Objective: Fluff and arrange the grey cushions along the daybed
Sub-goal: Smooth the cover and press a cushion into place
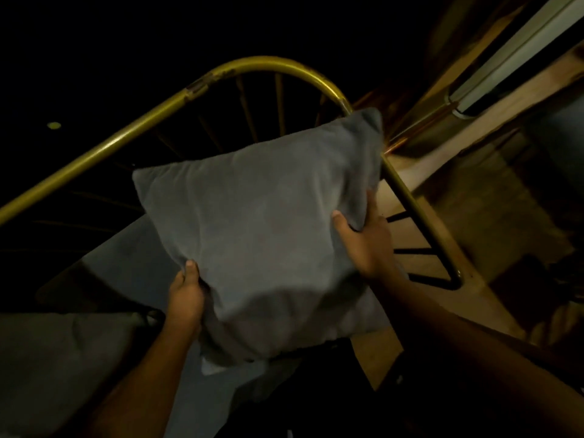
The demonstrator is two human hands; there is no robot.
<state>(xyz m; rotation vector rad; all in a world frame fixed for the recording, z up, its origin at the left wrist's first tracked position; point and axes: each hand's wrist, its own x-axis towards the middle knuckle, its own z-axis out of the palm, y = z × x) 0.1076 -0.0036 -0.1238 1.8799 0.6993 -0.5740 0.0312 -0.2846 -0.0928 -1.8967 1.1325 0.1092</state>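
Head view shows the left hand (186,295) pinching the cushion's near-left edge, thumb on top. The right hand (363,238) grips the right edge the same way. Between them hangs one grey cushion (262,235), lifted and tipped, its far corner up by the gold rail (104,147). Another grey cushion (47,358) lies low on the left, nearer the left hand. I think the held one goes down beside it.
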